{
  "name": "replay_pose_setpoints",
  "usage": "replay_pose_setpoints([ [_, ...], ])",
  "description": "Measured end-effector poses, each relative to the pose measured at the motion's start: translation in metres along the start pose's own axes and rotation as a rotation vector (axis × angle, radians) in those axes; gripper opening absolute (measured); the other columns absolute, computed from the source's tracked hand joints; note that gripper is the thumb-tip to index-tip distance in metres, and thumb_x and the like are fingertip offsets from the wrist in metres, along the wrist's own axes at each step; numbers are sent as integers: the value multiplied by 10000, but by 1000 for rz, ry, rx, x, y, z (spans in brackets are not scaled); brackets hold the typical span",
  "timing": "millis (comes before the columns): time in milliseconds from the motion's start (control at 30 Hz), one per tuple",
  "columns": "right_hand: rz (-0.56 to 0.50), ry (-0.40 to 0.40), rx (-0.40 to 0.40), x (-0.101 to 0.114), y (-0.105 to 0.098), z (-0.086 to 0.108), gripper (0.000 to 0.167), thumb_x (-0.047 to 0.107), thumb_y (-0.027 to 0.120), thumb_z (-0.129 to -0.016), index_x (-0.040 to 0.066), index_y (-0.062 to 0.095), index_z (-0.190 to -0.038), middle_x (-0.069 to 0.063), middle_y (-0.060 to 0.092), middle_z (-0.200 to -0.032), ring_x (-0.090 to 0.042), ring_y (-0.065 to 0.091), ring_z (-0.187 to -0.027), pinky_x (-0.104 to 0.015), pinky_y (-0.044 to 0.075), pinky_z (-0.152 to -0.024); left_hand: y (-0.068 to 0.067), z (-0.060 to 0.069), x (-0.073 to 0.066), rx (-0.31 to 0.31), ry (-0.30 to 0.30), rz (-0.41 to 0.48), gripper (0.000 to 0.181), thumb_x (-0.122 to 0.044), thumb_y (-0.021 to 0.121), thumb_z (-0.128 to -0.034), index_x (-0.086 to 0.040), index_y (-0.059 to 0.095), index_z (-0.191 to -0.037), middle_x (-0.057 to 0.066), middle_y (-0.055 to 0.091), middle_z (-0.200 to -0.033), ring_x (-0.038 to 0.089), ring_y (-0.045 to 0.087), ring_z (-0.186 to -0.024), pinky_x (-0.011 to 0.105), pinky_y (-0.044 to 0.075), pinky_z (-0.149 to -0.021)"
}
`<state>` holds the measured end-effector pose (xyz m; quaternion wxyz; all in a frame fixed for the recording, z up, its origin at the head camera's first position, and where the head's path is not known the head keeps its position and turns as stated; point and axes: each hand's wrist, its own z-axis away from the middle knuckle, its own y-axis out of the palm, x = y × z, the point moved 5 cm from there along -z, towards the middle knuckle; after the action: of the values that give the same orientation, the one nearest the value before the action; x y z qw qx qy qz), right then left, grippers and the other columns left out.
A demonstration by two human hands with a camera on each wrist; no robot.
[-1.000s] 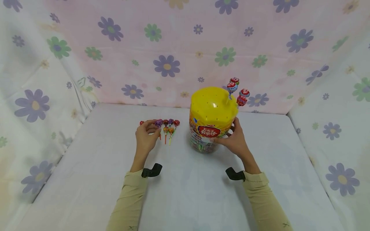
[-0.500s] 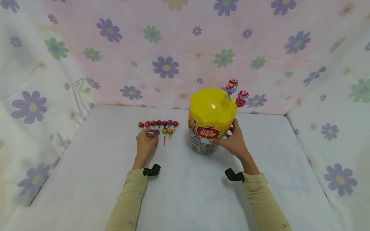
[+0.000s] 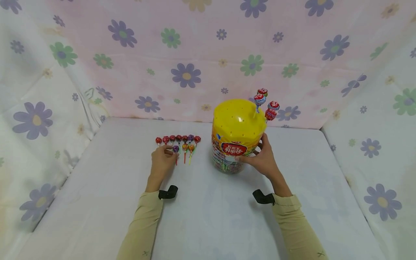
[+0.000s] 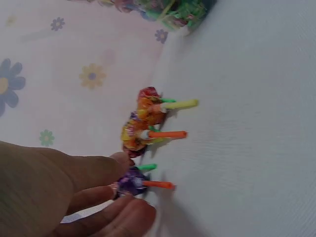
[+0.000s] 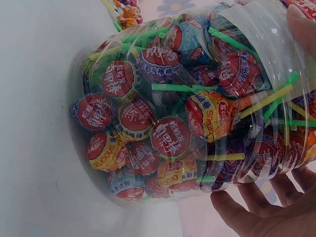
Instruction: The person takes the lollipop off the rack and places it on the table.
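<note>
A purple-wrapped lollipop (image 3: 176,148) with a red stick lies on the white table, at the left end of the nearer row. My left hand (image 3: 162,159) is around its head; in the left wrist view the thumb and fingers stand loosely apart on either side of the purple lollipop (image 4: 132,182). My right hand (image 3: 262,157) grips the right side of a clear lollipop jar (image 3: 234,148) with a yellow lid (image 3: 238,119). Its thumb lies across the front below the red label. Wrapped lollipops fill the jar, seen closely in the right wrist view.
Behind the purple lollipop runs a row of several red and purple lollipops (image 3: 178,138). Two orange lollipops (image 3: 185,147) lie just right of it. Several lollipops (image 3: 272,105) stand up from the lid's right side. Flowered cloth (image 3: 186,76) walls the table's back and sides.
My left hand has drawn the purple lollipop nearer and laid it beside the orange ones, then shifted slightly left while the lollipop stays put. The right hand holds the jar as before.
</note>
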<state>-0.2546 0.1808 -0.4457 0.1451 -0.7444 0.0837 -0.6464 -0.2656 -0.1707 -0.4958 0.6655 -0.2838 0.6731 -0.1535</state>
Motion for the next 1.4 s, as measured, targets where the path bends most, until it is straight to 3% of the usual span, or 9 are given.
replay_pose_setpoints([
  [133,-3,-14,-1,-4,0,-1,957,130,881,-800,177,273,-1537,-90,413,-1495,-335,426,-1369,-623,415,-1115,-8,6,-14,30,58,0,357,-58,736,-907,112,658,-1211,297,706,-1077,424,712,-966,521,601,-844],
  [233,-2,-15,-3,-4,-1,-1,956,140,884,-798,170,275,-1535,-92,418,-1490,-334,426,-1366,-627,411,-1116,-15,12,-38,28,145,69,339,-35,734,-914,92,664,-1221,279,701,-1136,402,708,-984,496,613,-838],
  [433,7,-2,-6,-4,0,-1,958,156,890,-792,167,280,-1531,-94,418,-1490,-338,425,-1372,-634,404,-1118,-20,31,-111,22,338,252,255,-59,734,-930,5,714,-1176,174,730,-1119,278,707,-967,351,627,-813],
  [533,10,-2,-7,-4,0,-1,963,157,894,-788,168,280,-1530,-94,416,-1492,-336,425,-1372,-629,412,-1114,-14,43,-148,41,443,351,248,-60,726,-938,-7,715,-1180,142,735,-1117,233,707,-961,290,621,-816],
  [733,14,-9,-19,-4,-2,1,958,145,893,-785,154,287,-1527,-104,417,-1484,-342,440,-1361,-625,421,-1108,2,56,-214,124,612,544,271,-12,698,-945,53,672,-1207,175,699,-1174,260,699,-1027,308,612,-872],
  [867,21,-5,-19,-6,-2,-1,947,175,887,-797,150,284,-1527,-101,420,-1484,-335,446,-1359,-612,421,-1115,13,54,-245,137,632,582,295,-18,675,-963,69,646,-1243,188,666,-1231,271,683,-1105,270,576,-945],
  [1033,31,1,-19,-6,-1,-2,947,206,883,-804,154,279,-1531,-93,429,-1483,-332,454,-1360,-602,427,-1115,23,49,-272,116,621,554,350,-11,682,-955,70,620,-1290,194,646,-1271,273,666,-1168,239,547,-982],
  [1200,35,-1,-23,-5,-1,0,949,200,887,-795,134,283,-1524,-103,431,-1479,-325,447,-1363,-593,425,-1120,34,43,-286,119,599,511,412,5,686,-947,63,582,-1342,195,646,-1292,267,666,-1182,224,542,-981],
  [1400,31,-6,-24,-4,-1,0,950,201,891,-792,146,288,-1524,-95,427,-1476,-325,442,-1355,-601,421,-1120,43,37,-297,116,607,464,359,42,662,-950,82,596,-1301,206,703,-1115,268,712,-1025,184,564,-907],
])
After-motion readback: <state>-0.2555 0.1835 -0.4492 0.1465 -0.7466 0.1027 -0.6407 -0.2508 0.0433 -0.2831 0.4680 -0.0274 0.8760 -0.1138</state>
